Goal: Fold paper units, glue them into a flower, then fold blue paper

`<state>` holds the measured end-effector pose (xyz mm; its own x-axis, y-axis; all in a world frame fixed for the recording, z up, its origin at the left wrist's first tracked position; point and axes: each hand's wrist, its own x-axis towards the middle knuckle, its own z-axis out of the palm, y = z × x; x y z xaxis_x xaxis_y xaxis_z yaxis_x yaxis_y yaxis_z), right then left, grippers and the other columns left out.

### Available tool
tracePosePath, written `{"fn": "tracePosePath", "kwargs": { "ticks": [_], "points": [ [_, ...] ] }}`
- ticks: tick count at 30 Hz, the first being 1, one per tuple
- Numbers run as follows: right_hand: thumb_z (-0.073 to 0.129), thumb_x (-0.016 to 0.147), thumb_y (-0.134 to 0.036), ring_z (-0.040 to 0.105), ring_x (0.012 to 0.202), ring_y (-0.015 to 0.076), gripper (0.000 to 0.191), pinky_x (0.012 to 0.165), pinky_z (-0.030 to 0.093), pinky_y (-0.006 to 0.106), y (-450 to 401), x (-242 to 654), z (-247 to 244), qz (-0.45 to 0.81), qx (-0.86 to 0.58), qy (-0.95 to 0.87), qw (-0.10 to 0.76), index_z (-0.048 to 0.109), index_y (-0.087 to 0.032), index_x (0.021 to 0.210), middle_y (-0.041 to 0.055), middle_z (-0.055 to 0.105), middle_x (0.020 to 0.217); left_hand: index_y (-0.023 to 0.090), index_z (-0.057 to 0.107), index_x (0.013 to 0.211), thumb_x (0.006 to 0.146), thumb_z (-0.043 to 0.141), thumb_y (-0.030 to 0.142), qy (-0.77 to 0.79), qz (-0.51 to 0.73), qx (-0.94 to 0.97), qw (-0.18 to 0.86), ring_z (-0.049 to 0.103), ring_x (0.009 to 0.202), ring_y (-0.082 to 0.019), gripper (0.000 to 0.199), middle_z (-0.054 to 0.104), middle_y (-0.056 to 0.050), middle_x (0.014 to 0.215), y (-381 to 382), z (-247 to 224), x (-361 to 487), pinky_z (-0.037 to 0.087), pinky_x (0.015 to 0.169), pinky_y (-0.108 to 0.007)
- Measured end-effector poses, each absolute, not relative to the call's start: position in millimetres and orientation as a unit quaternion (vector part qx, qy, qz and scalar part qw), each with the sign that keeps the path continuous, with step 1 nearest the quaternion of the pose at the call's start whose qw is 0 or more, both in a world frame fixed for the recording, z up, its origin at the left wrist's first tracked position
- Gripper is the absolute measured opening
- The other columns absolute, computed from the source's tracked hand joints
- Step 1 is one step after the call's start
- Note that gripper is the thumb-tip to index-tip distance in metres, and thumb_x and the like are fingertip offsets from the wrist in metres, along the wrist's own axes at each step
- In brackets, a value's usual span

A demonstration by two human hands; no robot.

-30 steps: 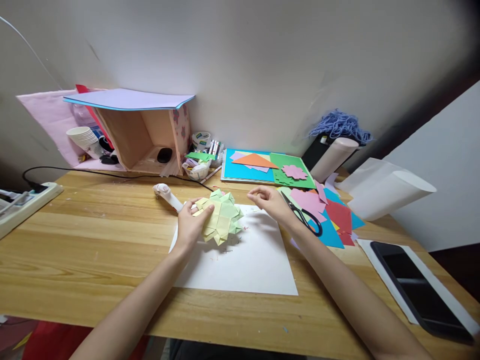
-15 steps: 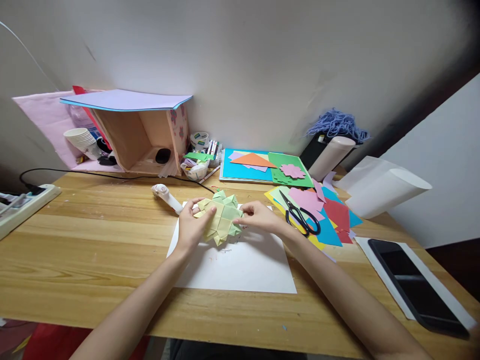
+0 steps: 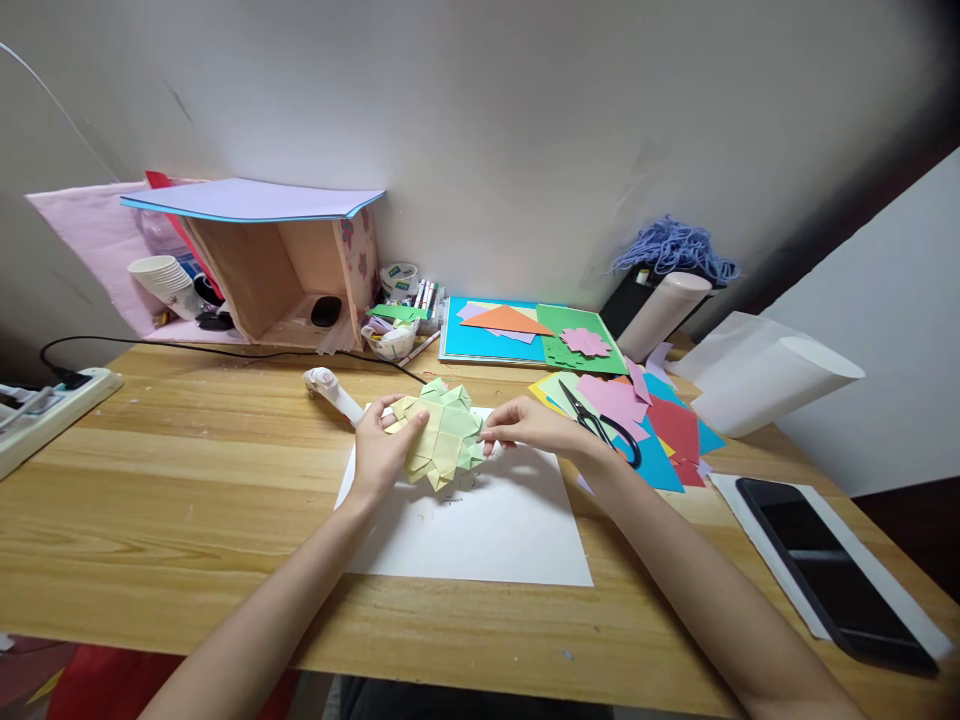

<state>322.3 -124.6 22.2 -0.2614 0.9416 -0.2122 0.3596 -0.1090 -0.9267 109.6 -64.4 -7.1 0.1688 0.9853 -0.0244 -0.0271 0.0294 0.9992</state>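
Note:
A folded paper flower (image 3: 448,435), pale yellow on its left and pale green on its right, is held up over a white sheet of paper (image 3: 480,545). My left hand (image 3: 382,445) grips its left edge, the thumb lying across the front and the fingers behind. At the right edge, the fingertips of my right hand (image 3: 521,425) pinch a green folded point. A white glue gun (image 3: 334,393) lies just beyond my left hand, partly hidden by it. Black-handled scissors (image 3: 600,425) rest on paper scraps to the right of my right hand.
Coloured paper scraps (image 3: 675,430) spread on the right, near a phone (image 3: 832,570). Farther back are a blue and green card stack (image 3: 491,345), an open cardboard box (image 3: 277,270), a cup of markers (image 3: 390,340) and a paper roll (image 3: 780,385). A power strip (image 3: 60,415) sits at left.
My right hand has shifted slightly to the right, its fingertips drawn from the flower's face to its right edge. The flower and my left hand have moved slightly left.

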Motion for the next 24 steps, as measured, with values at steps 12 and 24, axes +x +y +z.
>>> {"fn": "tracePosePath", "kwargs": {
  "ticks": [12, 24],
  "points": [
    [0.071, 0.062, -0.032, 0.064, 0.070, 0.0156, 0.027, 0.069, 0.052, 0.028, -120.5, 353.1, 21.7, 0.459, -0.613, -0.475, 0.435, 0.069, -0.013, 0.080, 0.0095, 0.070, 0.085, 0.016, 0.054, 0.101, 0.058, 0.075, 0.032, 0.469, 0.452, 0.506, 0.566, 0.065, 0.082, -0.020, 0.050, 0.068, -0.009, 0.089, -61.8, -4.1, 108.7, 0.053, 0.067, -0.029],
    [0.048, 0.076, -0.014, 0.065, 0.083, 0.0209, 0.023, 0.074, 0.047, 0.031, -116.6, 373.4, 0.5, 0.031, -0.784, -0.522, 0.335, 0.066, -0.017, 0.088, 0.0071, 0.071, 0.084, 0.014, 0.058, 0.099, 0.052, 0.078, 0.032, 0.465, 0.361, 0.532, 0.608, 0.066, 0.076, -0.021, 0.054, 0.069, -0.010, 0.087, -60.4, 15.2, 93.4, 0.053, 0.064, -0.027]
  ]
}}
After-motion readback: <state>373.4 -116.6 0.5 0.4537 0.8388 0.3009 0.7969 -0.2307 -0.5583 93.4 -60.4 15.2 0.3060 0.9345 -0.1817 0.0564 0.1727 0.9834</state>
